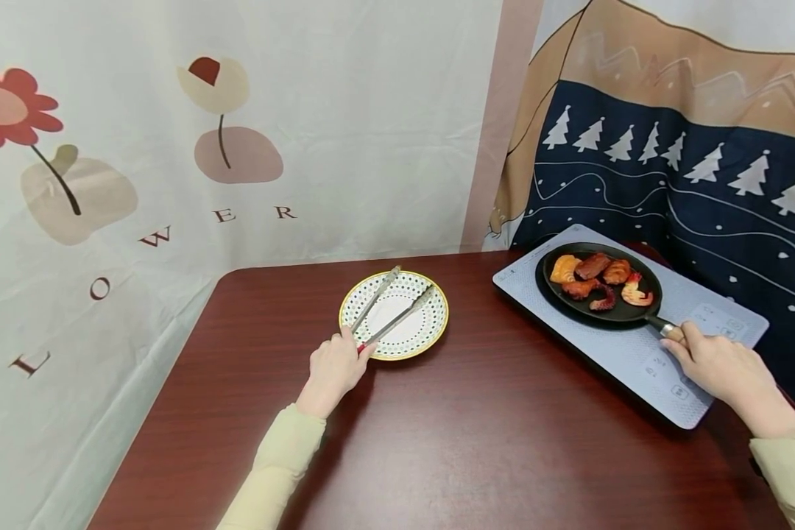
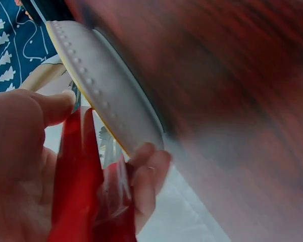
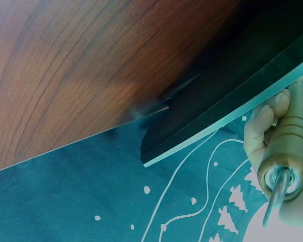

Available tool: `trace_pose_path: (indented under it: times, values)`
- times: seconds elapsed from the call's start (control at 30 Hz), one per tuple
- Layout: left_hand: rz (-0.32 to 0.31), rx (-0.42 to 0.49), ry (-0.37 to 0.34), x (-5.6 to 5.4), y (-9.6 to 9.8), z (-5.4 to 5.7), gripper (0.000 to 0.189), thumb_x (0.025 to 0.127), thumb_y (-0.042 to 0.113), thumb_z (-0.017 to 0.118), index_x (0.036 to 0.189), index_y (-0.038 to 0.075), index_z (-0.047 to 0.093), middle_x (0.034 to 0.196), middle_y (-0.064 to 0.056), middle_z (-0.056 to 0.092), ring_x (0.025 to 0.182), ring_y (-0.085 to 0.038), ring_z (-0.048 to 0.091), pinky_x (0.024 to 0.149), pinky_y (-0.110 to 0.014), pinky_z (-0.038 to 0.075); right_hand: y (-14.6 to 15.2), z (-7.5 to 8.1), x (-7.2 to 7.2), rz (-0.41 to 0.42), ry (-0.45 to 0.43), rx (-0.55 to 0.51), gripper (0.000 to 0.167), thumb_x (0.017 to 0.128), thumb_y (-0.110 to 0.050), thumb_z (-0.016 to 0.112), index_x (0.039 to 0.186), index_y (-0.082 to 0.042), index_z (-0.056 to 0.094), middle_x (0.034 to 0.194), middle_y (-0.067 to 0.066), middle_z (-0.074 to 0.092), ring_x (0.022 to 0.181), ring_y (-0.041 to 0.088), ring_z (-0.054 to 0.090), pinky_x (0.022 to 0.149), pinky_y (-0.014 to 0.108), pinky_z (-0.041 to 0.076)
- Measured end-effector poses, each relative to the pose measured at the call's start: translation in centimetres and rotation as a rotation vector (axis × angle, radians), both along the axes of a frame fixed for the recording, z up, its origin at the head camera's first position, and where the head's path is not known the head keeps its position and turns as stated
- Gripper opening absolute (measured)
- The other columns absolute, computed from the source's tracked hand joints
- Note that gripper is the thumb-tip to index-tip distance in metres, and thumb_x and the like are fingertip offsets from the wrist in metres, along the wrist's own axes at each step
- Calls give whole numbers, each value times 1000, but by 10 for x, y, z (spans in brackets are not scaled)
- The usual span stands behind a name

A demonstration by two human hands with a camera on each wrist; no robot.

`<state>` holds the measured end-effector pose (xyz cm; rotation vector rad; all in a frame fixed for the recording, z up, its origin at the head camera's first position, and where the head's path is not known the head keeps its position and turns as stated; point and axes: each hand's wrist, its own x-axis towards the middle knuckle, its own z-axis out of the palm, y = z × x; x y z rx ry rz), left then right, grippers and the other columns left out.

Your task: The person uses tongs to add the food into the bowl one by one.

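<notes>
My left hand holds metal tongs by their red handles. The tongs' arms are spread apart over a white plate with green dots and a yellow rim; nothing is between their tips. In the left wrist view, fingertips lie right at the plate's edge. To the right, my right hand grips the wooden handle of a black frying pan. Lying in the pan are a shrimp, an octopus tentacle, a yellow piece and several browned pieces.
Under the pan is a flat grey cooktop, set at an angle on the dark red-brown wooden table. Behind the table hang a pale flower-printed curtain and a navy cloth with white trees.
</notes>
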<state>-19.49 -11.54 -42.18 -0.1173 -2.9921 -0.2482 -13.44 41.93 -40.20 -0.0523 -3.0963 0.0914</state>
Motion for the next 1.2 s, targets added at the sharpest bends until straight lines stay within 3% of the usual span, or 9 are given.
trace_pose_path:
  times: [0.13, 0.47, 0.9, 0.97, 1.03, 1.2]
  values:
    - [-2, -15, 10, 1, 0, 2, 59, 87, 47, 62, 107, -8, 51, 84, -24, 62, 76, -42, 64, 64, -49, 51, -1, 1, 0, 3, 4, -1, 40, 99, -38, 47, 96, 2, 43, 60, 14, 48, 51, 24, 46, 46, 39, 35]
    - [19, -11, -24, 1, 2, 4, 71, 88, 49, 59, 123, -10, 42, 91, -24, 59, 77, -42, 64, 66, -49, 51, -1, -1, 1, 20, 30, -7, 40, 99, -39, 46, 95, 1, 43, 57, 10, 45, 50, 22, 43, 45, 37, 34]
    - [4, -29, 89, 5, 1, 16, 60, 89, 48, 59, 115, -5, 49, 93, -23, 59, 81, -40, 59, 64, -48, 49, 0, 0, -3, 2, 24, 9, 43, 97, -40, 48, 94, 2, 44, 61, 15, 50, 52, 26, 48, 45, 40, 36]
    - [-11, -30, 130, 6, 1, 20, 60, 88, 48, 60, 115, -5, 51, 94, -22, 58, 83, -40, 57, 65, -48, 48, 0, 1, -3, -14, 51, 36, 46, 97, -42, 49, 94, 4, 47, 68, 21, 54, 60, 32, 52, 52, 45, 40]
    - [-31, -17, 178, 7, 1, 25, 59, 88, 47, 60, 115, -6, 52, 97, -23, 58, 87, -40, 56, 67, -48, 48, -2, 3, -2, -46, 83, 65, 53, 96, -45, 48, 99, 9, 50, 84, 29, 57, 78, 42, 53, 66, 54, 42]
    - [-72, 71, 206, 4, 11, 41, 61, 90, 45, 58, 124, -5, 51, 120, -23, 55, 117, -41, 49, 87, -53, 46, -22, 19, -4, -115, 255, 57, 60, 96, -44, 48, 117, 12, 49, 119, 37, 47, 117, 54, 34, 97, 67, 25]
